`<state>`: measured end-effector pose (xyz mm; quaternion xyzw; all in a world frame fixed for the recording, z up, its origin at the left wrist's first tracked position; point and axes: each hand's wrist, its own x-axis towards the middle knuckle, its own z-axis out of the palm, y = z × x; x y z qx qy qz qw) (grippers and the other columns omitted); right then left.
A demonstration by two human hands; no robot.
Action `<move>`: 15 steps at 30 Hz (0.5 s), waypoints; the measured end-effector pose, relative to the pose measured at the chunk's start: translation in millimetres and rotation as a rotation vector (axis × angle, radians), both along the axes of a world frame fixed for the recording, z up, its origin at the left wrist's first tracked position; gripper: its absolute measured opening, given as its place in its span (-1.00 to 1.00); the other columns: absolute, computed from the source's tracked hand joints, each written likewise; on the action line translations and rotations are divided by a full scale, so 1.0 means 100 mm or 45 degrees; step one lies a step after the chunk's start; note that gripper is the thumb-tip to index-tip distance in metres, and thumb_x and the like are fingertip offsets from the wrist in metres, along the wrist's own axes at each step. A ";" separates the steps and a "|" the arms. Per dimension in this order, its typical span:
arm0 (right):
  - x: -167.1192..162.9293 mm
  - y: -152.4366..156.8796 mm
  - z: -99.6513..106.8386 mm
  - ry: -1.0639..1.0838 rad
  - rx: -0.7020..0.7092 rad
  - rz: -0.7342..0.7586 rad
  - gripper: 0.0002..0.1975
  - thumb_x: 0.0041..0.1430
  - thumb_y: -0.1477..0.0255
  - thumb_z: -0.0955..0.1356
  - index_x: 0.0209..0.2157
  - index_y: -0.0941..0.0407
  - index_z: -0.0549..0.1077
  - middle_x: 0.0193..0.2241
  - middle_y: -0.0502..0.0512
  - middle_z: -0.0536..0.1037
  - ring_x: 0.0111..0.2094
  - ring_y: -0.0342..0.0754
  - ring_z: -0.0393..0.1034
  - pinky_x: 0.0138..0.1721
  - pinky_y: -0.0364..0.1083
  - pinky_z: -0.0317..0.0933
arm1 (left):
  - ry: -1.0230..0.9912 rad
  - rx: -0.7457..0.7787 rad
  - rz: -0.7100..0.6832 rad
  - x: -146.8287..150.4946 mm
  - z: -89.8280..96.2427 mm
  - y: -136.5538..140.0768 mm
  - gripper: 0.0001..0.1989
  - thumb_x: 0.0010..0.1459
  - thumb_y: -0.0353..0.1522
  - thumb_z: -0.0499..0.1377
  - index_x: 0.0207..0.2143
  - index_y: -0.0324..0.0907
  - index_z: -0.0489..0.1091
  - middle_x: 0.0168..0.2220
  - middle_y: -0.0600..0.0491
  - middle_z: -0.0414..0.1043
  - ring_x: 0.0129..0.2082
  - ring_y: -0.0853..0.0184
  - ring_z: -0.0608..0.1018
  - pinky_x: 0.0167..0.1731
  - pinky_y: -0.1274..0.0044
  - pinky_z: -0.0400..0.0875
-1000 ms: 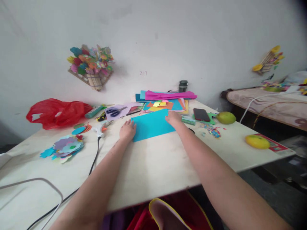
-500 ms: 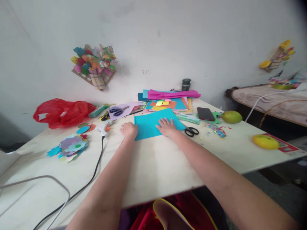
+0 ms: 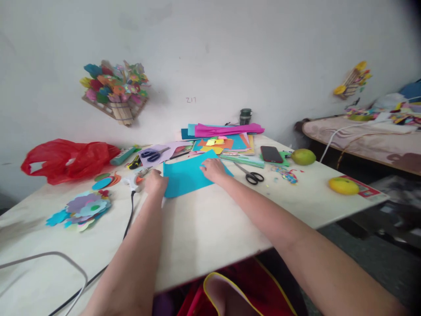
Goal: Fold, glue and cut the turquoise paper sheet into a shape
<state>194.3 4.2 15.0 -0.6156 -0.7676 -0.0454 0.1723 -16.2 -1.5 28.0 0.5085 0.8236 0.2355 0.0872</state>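
A bright blue sheet [image 3: 184, 177], paper or thin foam, lies on the table in front of me. My left hand [image 3: 155, 182] is closed at its left edge, with the fingers curled and their tips mostly hidden. Over the right half of the sheet rests my right hand [image 3: 213, 170], its fingers loosely bent and touching the surface. Just left of my left hand is a white glue gun [image 3: 133, 181] with a black cord. To the right of the sheet lie black-handled scissors [image 3: 254, 177], their blades pointing toward the sheet.
Cut paper flowers [image 3: 86, 206] and a red plastic bag [image 3: 69, 160] are on the left. Behind are dark blue scissors [image 3: 151, 155] and a magenta roll [image 3: 226, 129] above stacked coloured sheets. A phone [image 3: 271, 154], paper scraps [image 3: 286, 174] and two mangoes [image 3: 303, 156] are on the right.
The blue sheet has slid left along with my hands, uncovering the black scissors' blades. My right hand's fingers went from spread flat to bent. The camera view has turned slightly right.
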 end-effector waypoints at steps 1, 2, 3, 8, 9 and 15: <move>0.08 0.03 0.05 0.015 0.012 -0.062 -0.60 0.18 0.29 0.10 -0.11 0.12 0.42 -0.09 0.18 0.43 -0.04 0.03 0.25 0.00 -0.04 0.01 | 0.003 -0.004 -0.003 -0.02 -0.01 0.00 -0.58 -0.08 -0.31 0.12 -0.09 -0.13 0.27 -0.10 -0.14 0.37 -0.09 0.09 0.40 -0.24 0.35 0.31; 0.20 0.06 0.10 0.035 0.016 -0.150 -0.62 0.18 0.32 0.11 -0.14 0.12 0.44 -0.14 0.18 0.46 -0.08 0.03 0.29 -0.06 -0.05 0.07 | 0.009 -0.005 -0.005 -0.05 -0.03 0.00 -0.58 -0.07 -0.31 0.11 -0.09 -0.12 0.27 -0.10 -0.13 0.37 -0.09 0.08 0.40 -0.23 0.34 0.31; 0.33 0.09 0.15 0.049 0.005 -0.231 -0.64 0.17 0.35 0.12 -0.17 0.10 0.46 -0.18 0.16 0.48 -0.11 0.04 0.32 -0.11 -0.06 0.12 | 0.019 -0.007 -0.006 -0.06 -0.03 0.00 -0.58 -0.07 -0.32 0.11 -0.08 -0.11 0.27 -0.10 -0.13 0.36 -0.09 0.08 0.40 -0.23 0.34 0.31; 1.04 0.16 0.26 0.068 -0.099 -0.556 -0.70 0.13 0.43 0.18 -0.16 0.08 0.45 -0.17 0.16 0.48 -0.15 0.07 0.35 -0.21 -0.05 0.18 | 0.173 -0.055 -0.054 -0.06 -0.01 0.02 -0.61 -0.05 -0.39 0.06 -0.09 -0.13 0.30 -0.08 -0.15 0.34 -0.08 0.06 0.38 -0.22 0.32 0.30; 1.16 0.16 0.27 0.042 -0.127 -0.571 -0.71 0.11 0.47 0.20 -0.17 0.08 0.46 -0.16 0.17 0.47 -0.15 0.07 0.35 -0.21 -0.06 0.18 | 0.231 -0.042 -0.062 -0.04 0.00 0.02 -0.61 -0.04 -0.39 0.05 -0.09 -0.15 0.31 -0.07 -0.16 0.33 -0.07 0.04 0.37 -0.22 0.30 0.30; 1.49 0.12 0.20 -0.193 -0.235 -0.625 -0.68 0.06 0.55 0.23 -0.15 0.17 0.45 -0.16 0.25 0.47 -0.13 0.05 0.34 -0.17 -0.07 0.16 | 0.566 0.161 -0.185 0.21 0.07 -0.02 -0.57 0.00 -0.23 0.04 -0.08 -0.23 0.31 -0.08 -0.21 0.28 -0.02 -0.01 0.25 -0.21 0.29 0.27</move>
